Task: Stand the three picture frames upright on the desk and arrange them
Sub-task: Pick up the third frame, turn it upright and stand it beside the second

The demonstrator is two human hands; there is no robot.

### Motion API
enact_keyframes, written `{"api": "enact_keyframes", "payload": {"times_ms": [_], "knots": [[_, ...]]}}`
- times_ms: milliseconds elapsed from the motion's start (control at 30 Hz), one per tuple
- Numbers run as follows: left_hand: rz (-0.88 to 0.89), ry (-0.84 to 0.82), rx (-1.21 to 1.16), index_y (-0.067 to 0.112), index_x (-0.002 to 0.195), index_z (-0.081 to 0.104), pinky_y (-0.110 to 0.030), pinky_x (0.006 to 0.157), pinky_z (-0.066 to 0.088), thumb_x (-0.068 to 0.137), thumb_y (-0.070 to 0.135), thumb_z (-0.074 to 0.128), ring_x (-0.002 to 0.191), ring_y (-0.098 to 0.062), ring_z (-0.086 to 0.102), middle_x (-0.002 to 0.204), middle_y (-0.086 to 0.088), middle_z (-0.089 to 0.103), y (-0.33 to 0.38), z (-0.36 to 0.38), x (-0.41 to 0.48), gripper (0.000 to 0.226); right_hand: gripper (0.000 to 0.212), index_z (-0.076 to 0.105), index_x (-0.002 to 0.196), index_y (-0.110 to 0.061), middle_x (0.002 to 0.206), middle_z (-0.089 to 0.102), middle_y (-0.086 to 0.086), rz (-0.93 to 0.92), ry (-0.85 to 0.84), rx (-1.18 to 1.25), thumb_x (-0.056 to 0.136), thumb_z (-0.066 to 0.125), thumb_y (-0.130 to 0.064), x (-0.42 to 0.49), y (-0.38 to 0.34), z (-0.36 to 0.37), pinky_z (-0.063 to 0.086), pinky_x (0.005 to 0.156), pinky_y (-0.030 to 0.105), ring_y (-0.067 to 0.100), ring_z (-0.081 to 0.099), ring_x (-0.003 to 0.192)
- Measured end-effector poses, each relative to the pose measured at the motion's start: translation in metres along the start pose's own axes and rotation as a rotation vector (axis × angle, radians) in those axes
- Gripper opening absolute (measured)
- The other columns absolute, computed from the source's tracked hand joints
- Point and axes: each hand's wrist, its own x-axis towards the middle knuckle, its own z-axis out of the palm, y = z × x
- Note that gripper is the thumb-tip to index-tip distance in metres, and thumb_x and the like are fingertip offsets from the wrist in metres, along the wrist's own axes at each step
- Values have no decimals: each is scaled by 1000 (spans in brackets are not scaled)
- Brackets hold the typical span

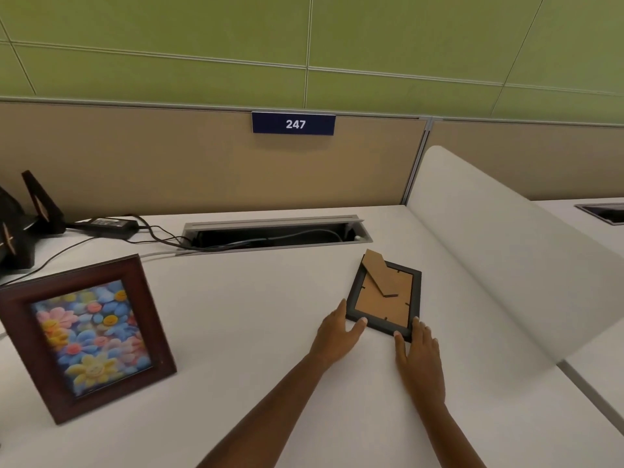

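On the white surface (256, 315), a black frame (385, 297) lies face down near the divider. Left hand (337, 336) and right hand (418, 352) lie flat, grip open, fingertips touching its near edge. A brown frame (87, 336) stands upright at left.

- Dark brown wooden picture frame (88, 337) with a colourful flower print stands upright at the white desk's left.
- Small black picture frame (385, 296) lies face down, cardboard back showing.
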Motion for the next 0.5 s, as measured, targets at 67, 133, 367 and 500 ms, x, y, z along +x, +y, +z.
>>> {"api": "enact_keyframes", "payload": {"times_ms": [67,133,367,500], "knots": [[-26,25,-67,14,145,16,-39,112,28,91,42,45,140,-28,27,152,-12,28,6,0,5,67,54,22,141,-9,151,26,15,-1,-7,18,94,39,-30,1,2,0,16,116,42,30,19,141],[-56,42,-134,13,144,21,-40,111,31,91,40,47,138,-29,31,150,-13,31,9,-1,10,65,53,24,141,-11,151,27,14,20,-12,61,94,41,-29,1,5,-1,20,115,45,32,19,141],[-218,34,-532,12,140,29,-38,107,36,91,25,51,131,-30,38,146,-14,35,15,-10,15,55,51,42,132,-12,142,41,16,11,39,190,86,58,-27,-4,5,-10,39,104,46,31,40,129],[-246,25,-555,13,90,56,-29,81,45,93,18,47,94,-24,52,105,-14,49,17,-8,13,11,49,49,125,-7,132,46,20,-14,93,340,80,67,-14,-8,5,-14,39,102,42,32,43,123]]}}
